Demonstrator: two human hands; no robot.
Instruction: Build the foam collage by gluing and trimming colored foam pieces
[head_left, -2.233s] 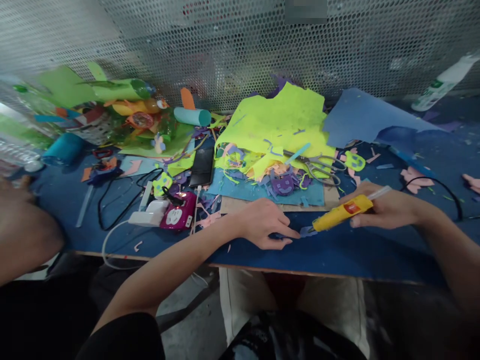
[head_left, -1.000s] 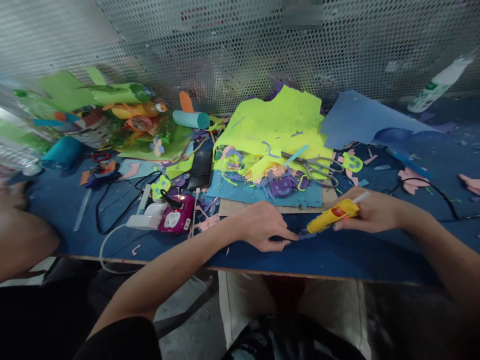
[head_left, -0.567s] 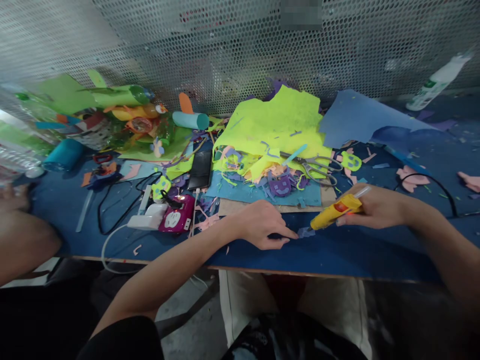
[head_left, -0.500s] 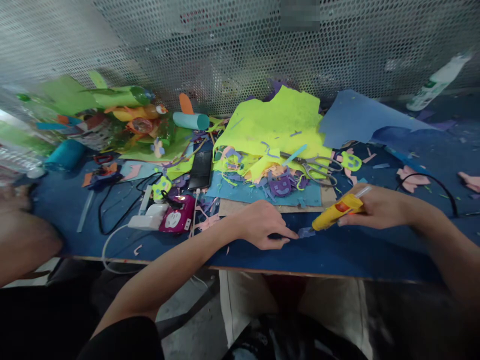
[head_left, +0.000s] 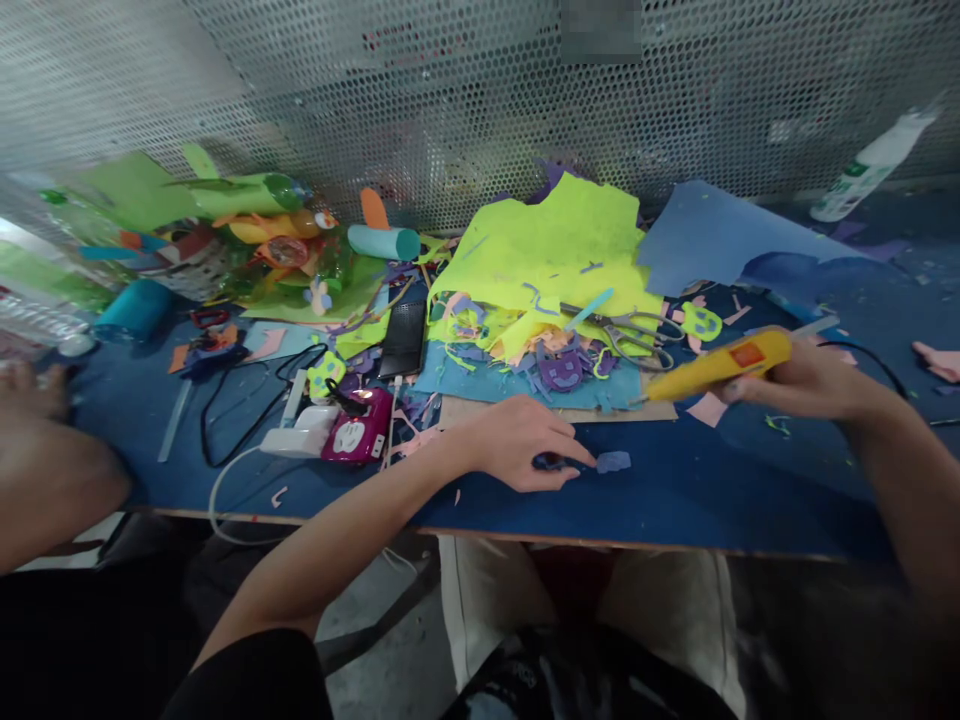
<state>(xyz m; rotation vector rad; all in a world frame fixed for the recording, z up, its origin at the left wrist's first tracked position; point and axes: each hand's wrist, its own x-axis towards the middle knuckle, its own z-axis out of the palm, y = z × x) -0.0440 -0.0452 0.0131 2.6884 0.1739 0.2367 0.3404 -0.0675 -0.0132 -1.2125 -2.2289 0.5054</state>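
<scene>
The blue scrap (head_left: 614,462) lies on the counter (head_left: 675,520), on the near side of the scissors (head_left: 613,324). The left hand (head_left: 529,445), fingers loosely parted, meets the scrap's edge. Right of the scissors, the right hand (head_left: 810,380) grips the yellow glue gun (head_left: 724,362).

The blue worktop (head_left: 712,510) is backed by a perforated metal panel (head_left: 450,110). A yellow-green sheet (head_left: 559,230) is flanked on the right by a blue sheet (head_left: 705,235) and partly covered by coloured scraps (head_left: 551,342) and grey scissors (head_left: 604,325). Left of the scissors, a black phone (head_left: 403,340) is placed behind a magenta socket block (head_left: 358,430).
</scene>
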